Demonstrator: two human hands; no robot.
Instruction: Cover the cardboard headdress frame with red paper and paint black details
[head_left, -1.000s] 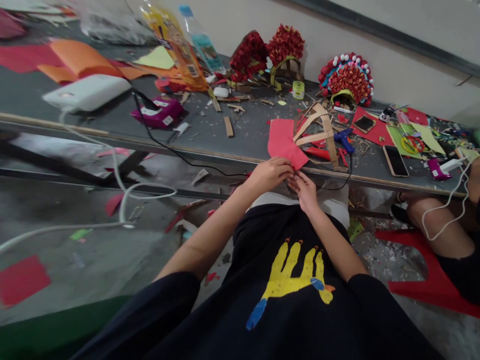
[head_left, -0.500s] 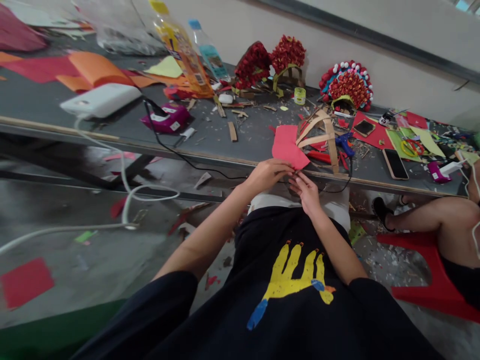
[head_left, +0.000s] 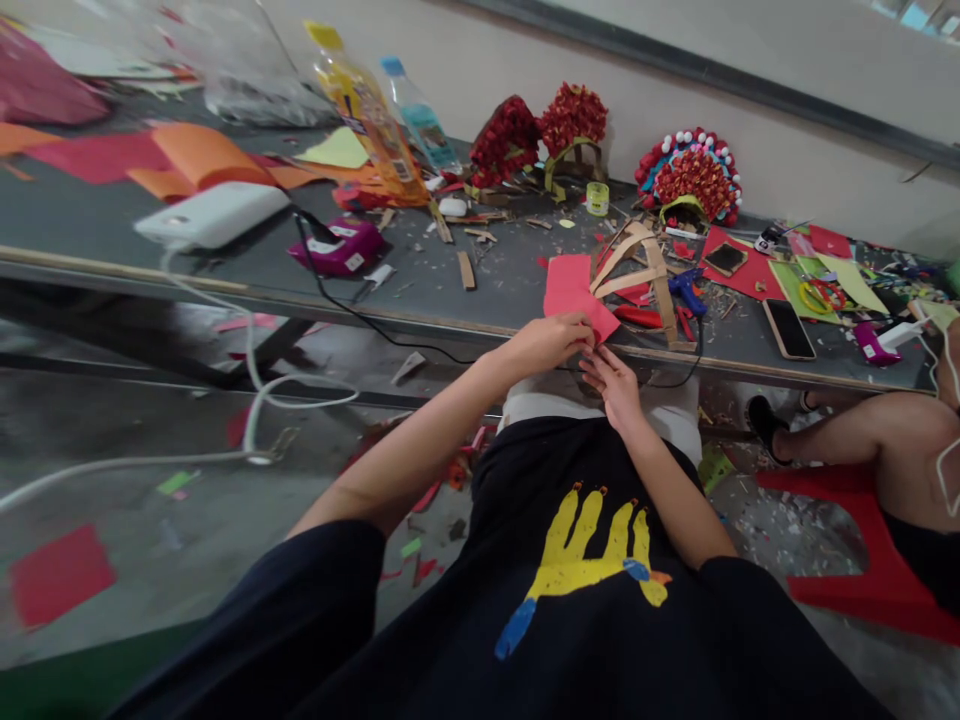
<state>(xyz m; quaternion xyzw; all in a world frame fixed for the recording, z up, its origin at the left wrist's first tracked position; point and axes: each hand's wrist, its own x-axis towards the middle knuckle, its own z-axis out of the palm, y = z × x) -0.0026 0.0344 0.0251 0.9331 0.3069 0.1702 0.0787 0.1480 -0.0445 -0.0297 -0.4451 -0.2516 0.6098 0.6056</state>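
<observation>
At the table's front edge, my left hand [head_left: 551,340] has its fingers bent into a pinch, overlapping the lower edge of a red paper sheet [head_left: 568,285]. The fingertips of my right hand [head_left: 615,388] meet it from the right, its fingers close together. Whatever is pinched between them is too small or hidden to make out. Just right of the red paper stands a frame of bent cardboard strips [head_left: 652,275]. A blue glue gun [head_left: 688,290] lies beside it, and red-handled pliers [head_left: 637,317] lie partly behind the strips.
Scraps litter the dark table [head_left: 427,270]. An orange drink bottle [head_left: 367,110], a white power bank [head_left: 214,215] and a purple socket block [head_left: 337,245] stand left. Decorated red headpieces [head_left: 690,175] line the wall. A phone [head_left: 789,328] lies right, near a seated person's leg [head_left: 862,430].
My left hand has shifted slightly, its fingers now more curled above the right fingertips. The view has tilted a little; the things on the table stay where they were.
</observation>
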